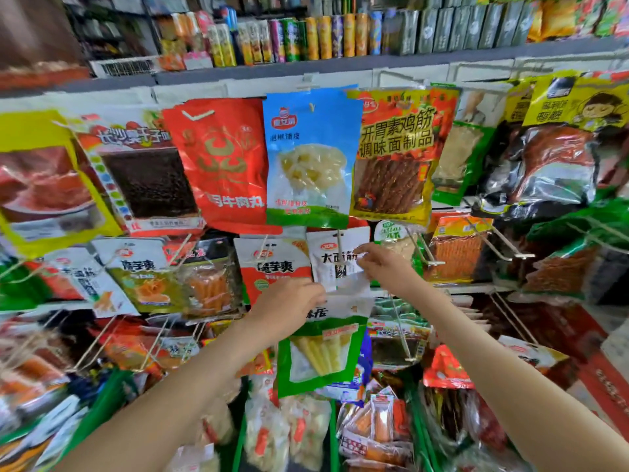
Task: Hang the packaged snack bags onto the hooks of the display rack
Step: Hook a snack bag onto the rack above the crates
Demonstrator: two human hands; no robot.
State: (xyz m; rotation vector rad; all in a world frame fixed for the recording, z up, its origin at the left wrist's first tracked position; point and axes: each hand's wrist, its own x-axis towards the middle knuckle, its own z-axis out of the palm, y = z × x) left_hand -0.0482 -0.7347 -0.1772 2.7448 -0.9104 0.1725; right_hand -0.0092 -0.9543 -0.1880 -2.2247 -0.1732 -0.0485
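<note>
A green and white snack bag (321, 349) with pale yellow sticks in its window hangs between my hands in front of the display rack. My left hand (289, 306) pinches its top left corner. My right hand (381, 265) pinches its top right edge, just below a metal hook (338, 238) that carries a white bag (335, 258) with black characters. The held bag's top strip sits against that white bag, a little below the hook's tip.
Rows of hooks hold many hung packets: a blue bag (311, 158), a red bag (221, 161), a yellow bag (396, 155). Bare hooks (500, 248) jut out at the right. A shelf of cans (316, 37) runs above. Baskets of loose packets (374, 424) lie below.
</note>
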